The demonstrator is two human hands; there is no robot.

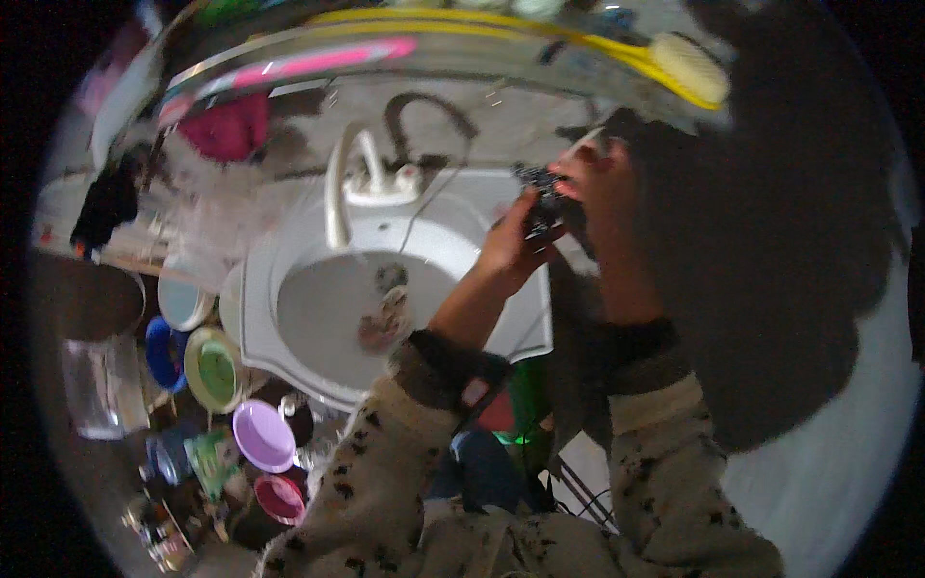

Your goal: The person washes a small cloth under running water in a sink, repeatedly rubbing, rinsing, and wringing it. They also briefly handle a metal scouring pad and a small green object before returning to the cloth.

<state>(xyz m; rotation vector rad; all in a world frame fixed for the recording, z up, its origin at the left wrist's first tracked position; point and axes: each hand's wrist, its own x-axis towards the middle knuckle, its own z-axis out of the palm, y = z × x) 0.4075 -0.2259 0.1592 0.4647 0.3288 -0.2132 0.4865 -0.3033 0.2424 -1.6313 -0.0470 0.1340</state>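
My left hand (509, 242) grips a dark, shiny object (542, 199) above the right rim of a white washbasin (517, 311). Blur keeps me from telling what the object is. My right hand (603, 177) meets it from the right, fingers closed on a thin whitish stick-like thing (584, 142) that points up and to the right. Inside the basin, near its middle, lie a small grey clump (391, 277) and brownish-white soft items (390, 318), too blurred to name. A white gooseneck faucet (337, 195) stands at the basin's back left.
Behind the basin runs a glass shelf bearing a yellow long-handled brush (686, 72) and a pink stick-like item (318, 61). A dark red cloth (227, 128) hangs below it. Lower left are a purple basin (264, 436), a red basin (280, 498) and a pale green bucket (213, 370).
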